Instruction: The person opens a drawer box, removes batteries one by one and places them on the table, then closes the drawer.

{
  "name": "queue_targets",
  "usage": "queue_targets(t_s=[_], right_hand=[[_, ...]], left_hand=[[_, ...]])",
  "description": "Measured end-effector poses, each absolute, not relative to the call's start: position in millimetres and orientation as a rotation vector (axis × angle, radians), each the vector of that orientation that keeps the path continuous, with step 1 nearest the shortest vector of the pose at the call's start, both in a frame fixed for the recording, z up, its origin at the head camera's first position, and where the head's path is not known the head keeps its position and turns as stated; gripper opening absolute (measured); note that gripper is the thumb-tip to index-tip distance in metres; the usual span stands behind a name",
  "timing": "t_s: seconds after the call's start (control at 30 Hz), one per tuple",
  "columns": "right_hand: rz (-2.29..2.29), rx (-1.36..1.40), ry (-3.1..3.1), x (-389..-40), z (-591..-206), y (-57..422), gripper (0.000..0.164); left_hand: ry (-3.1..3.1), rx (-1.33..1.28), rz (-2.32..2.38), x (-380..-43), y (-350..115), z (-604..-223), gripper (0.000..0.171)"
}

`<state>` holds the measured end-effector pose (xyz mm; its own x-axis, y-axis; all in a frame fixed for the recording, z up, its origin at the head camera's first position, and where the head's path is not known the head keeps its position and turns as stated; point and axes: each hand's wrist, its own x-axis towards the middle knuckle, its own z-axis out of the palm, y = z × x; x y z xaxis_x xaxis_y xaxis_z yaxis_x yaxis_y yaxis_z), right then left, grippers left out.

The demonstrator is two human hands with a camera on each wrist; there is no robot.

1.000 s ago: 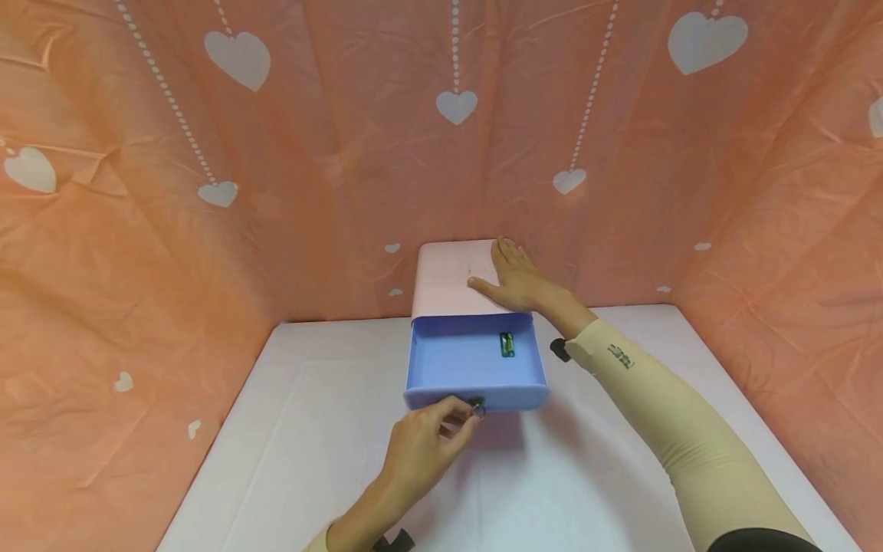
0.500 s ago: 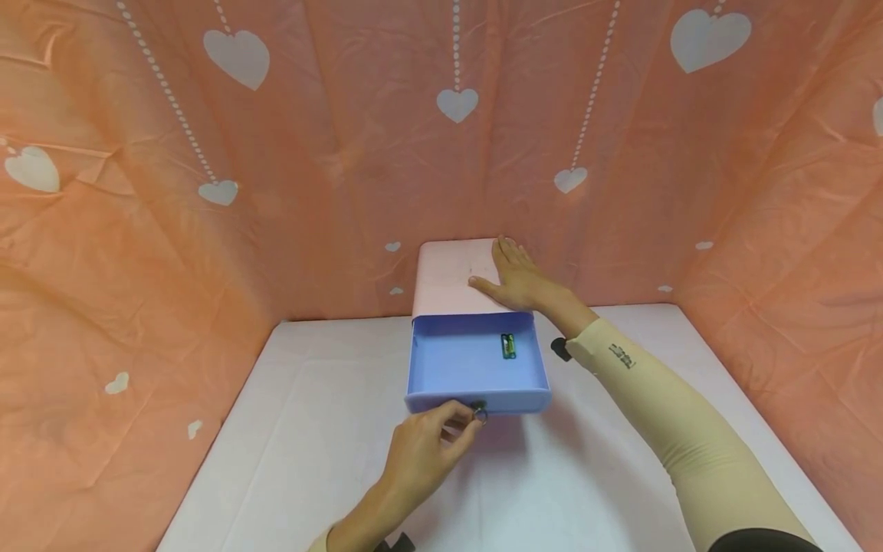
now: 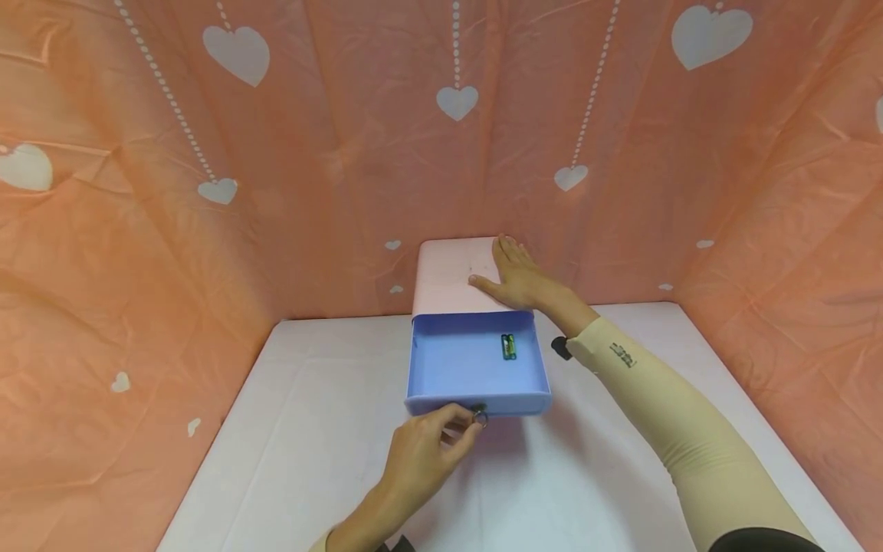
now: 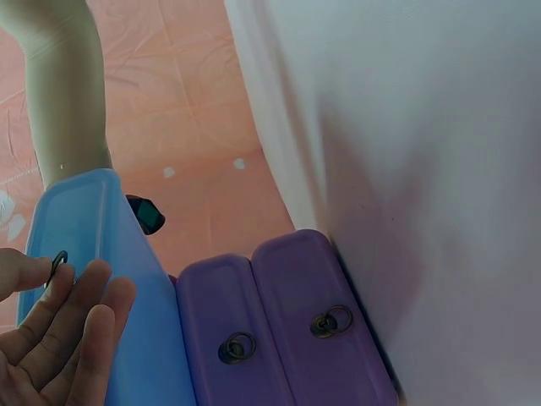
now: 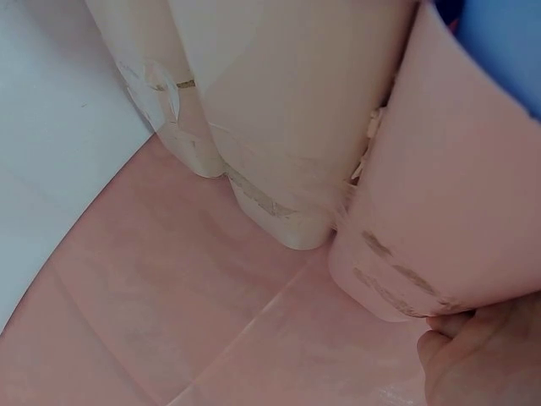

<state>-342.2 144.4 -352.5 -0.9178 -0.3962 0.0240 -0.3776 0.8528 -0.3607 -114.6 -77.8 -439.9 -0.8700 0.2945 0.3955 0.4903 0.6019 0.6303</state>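
In the head view, a blue drawer (image 3: pixel 520 405) stands pulled out of a pink-topped drawer unit (image 3: pixel 448 280). Its ring pull (image 3: pixel 481 418) is pinched between the thumb and index finger of my left hand (image 3: pixel 422 452); the left wrist view also shows this ring (image 4: pixel 57 266) at the drawer front. My right hand (image 3: pixel 516 282) lies on the right side of the unit's pink top, fingers extended and thumb spread. Toward the drawer's right side lie small green batteries (image 3: pixel 508 346), side by side.
Two purple drawers (image 4: pixel 215 292) with ring pulls sit closed below the blue one. Lower housings (image 5: pixel 287 110) of the unit are pale, with tape on them. A white tabletop (image 3: pixel 331 399) lies beneath, and an orange heart-patterned cloth (image 3: pixel 359 153) hangs behind and at both sides.
The blue drawer has slid very slightly outward, toward me, with my left hand moving along on its ring. My right hand has stayed in place on the pink top.
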Motion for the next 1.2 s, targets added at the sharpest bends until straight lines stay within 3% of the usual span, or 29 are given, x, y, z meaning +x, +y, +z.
queue_targets(t_s=[1.2], right_hand=[[-0.571,-0.651,2.962,-341.6,-349.0,146.4,0.107]], left_hand=[[-2.573,-0.620,-1.080,-112.3,-75.3,-446.1,0.007]])
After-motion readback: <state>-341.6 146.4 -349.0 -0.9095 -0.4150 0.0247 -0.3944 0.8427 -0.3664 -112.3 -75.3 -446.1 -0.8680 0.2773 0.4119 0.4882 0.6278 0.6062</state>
